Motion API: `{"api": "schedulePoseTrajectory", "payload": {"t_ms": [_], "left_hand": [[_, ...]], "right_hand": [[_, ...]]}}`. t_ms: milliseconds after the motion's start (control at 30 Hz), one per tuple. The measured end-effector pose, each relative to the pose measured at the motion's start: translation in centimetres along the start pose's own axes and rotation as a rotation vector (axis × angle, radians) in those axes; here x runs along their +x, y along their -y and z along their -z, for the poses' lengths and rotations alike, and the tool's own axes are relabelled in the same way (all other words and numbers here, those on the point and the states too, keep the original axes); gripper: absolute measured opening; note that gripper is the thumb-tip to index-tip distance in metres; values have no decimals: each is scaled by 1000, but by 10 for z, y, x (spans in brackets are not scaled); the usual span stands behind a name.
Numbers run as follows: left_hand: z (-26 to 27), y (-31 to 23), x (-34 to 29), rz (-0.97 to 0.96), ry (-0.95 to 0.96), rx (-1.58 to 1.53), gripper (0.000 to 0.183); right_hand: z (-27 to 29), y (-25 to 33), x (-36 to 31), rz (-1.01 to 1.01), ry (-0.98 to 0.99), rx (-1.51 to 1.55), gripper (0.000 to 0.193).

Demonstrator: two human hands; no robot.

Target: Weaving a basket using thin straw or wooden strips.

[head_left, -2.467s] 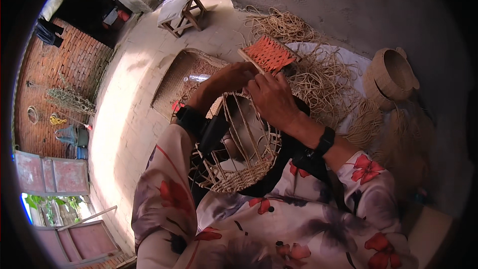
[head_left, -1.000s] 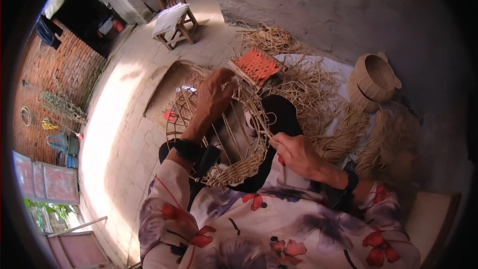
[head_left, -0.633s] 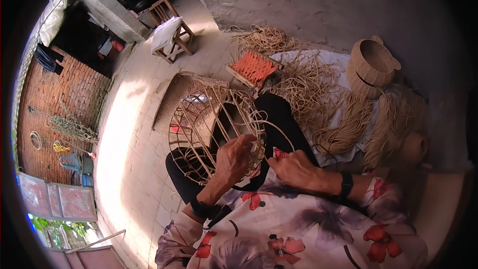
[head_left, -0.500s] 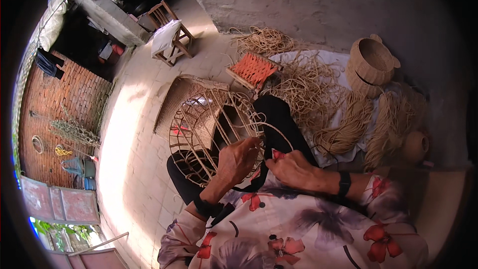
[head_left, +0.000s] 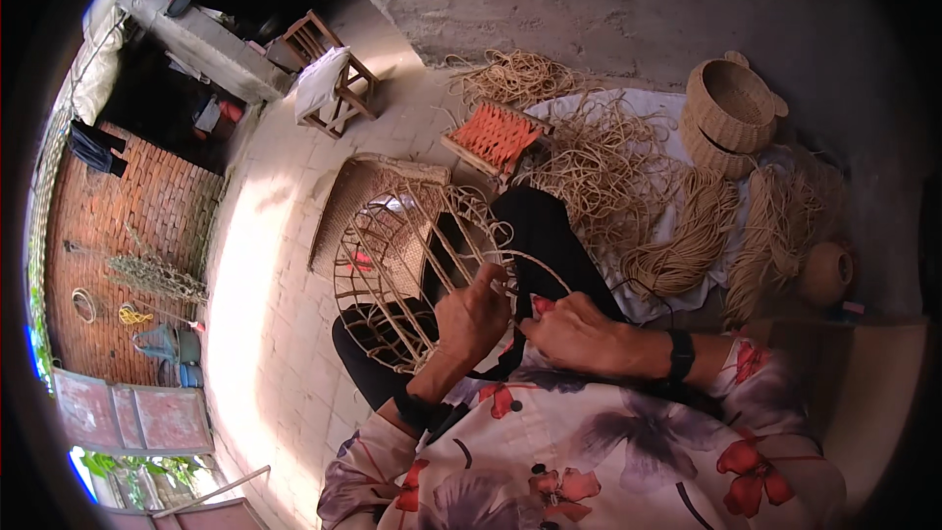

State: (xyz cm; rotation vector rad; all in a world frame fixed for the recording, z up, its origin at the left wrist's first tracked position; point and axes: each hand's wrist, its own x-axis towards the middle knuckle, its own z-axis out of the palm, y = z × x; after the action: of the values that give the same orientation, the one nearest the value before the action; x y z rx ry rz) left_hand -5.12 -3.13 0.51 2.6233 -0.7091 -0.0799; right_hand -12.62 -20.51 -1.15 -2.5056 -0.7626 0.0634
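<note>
An openwork basket frame (head_left: 385,303) of thin brown rods rests tilted across my lap, with wide gaps between its ribs. My left hand (head_left: 475,316) is closed at the frame's near right edge, its index finger pointing up; the fingertips are partly hidden. Close beside it, my right hand (head_left: 577,336) is closed, knuckles up. A pale cord (head_left: 538,263) arcs from the frame's rim down to the right hand's fingers. Something small and red (head_left: 542,305) shows at the right thumb and forefinger; I cannot make out what it is.
Beyond the frame lies a flat woven tray (head_left: 339,211). A low stool with an orange woven seat (head_left: 496,137) stands ahead. To the right, loose cord (head_left: 608,172) and coiled hanks (head_left: 692,240) cover a white sheet, near a lidded round basket (head_left: 731,108). A wooden chair (head_left: 339,88) stands farther off.
My left hand has turned slightly, and its index finger now points more upward. My right hand has shifted a little to the left. The view has tilted slightly.
</note>
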Motion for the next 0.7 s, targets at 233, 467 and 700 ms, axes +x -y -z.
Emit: {"api": "schedulePoseTrajectory", "payload": {"t_ms": [233,467,700], "left_hand": [[-2,1,3,-10,-38,28,20],[-3,-5,3,-36,-67,165,25],[-9,-5,4,-120,-105,164,30]], "right_hand": [[94,-36,-38,-49,0,118,20],[123,-65,-53,-390,-664,-168,16],[32,-53,8,-78,-292,206,8]]}}
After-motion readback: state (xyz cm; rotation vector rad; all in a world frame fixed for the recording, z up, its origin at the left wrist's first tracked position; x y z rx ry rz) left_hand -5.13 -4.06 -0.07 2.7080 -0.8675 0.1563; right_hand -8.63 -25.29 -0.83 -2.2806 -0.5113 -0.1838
